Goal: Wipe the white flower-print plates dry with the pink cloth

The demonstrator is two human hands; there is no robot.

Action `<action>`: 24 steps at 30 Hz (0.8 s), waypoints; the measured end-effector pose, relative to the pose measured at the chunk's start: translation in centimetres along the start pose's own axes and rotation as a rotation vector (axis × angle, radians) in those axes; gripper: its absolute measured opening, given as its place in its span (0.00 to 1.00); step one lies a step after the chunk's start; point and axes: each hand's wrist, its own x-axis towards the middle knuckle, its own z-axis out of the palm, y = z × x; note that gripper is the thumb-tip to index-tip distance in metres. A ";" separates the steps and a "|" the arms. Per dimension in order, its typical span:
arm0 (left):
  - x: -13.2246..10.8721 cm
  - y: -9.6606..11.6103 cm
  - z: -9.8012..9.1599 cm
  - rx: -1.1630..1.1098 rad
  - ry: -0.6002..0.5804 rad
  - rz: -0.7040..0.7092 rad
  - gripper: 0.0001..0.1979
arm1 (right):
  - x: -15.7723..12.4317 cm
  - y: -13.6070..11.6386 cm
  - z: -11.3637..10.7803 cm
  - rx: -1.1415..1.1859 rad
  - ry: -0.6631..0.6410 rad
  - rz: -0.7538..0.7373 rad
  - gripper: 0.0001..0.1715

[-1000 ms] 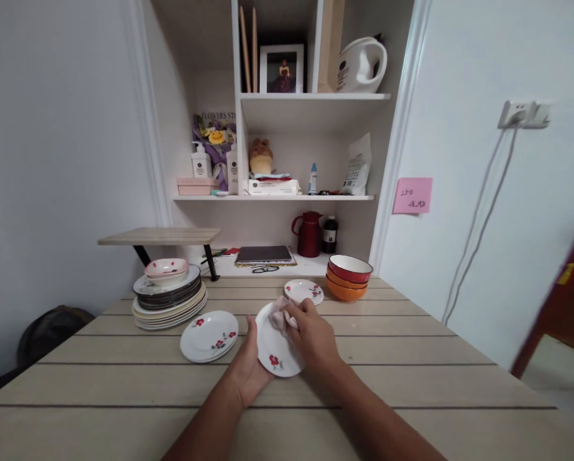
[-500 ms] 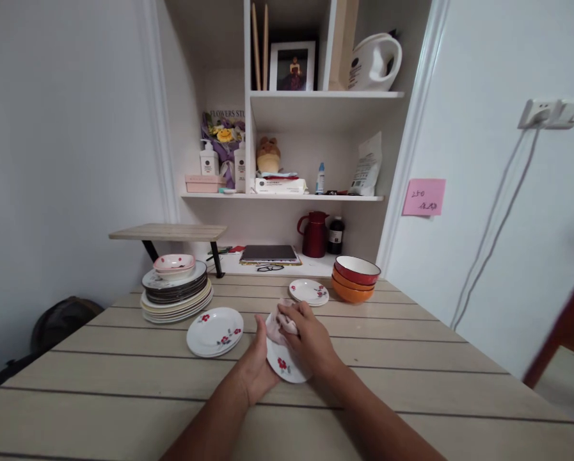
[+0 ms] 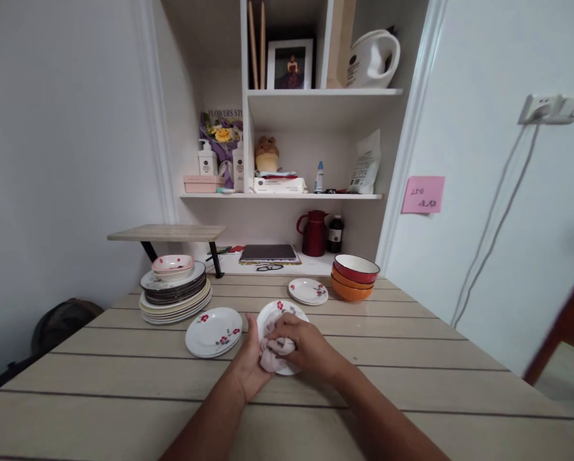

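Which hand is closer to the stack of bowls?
Right. The right hand, holding a cloth on a plate, is in front and left of the stack of bowls. The left hand, at the plate's left edge, is farther left.

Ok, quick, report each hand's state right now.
Left hand: holding a flowered plate at its left side.
Right hand: closed on a pale cloth, against that plate.

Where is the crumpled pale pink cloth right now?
In the head view, the cloth is bunched in the right hand, below centre, against the round white red-flowered plate held by the left hand.
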 end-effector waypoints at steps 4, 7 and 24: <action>0.2 0.1 -0.2 -0.013 -0.030 0.014 0.36 | -0.1 0.4 -0.3 -0.055 -0.011 0.083 0.15; 0.3 0.3 -0.3 -0.035 -0.026 0.049 0.35 | 0.0 0.5 -0.5 -0.098 0.033 0.162 0.16; -0.3 -0.5 1.3 0.022 0.013 -0.066 0.35 | 0.1 2.3 -0.1 -0.025 0.403 0.397 0.19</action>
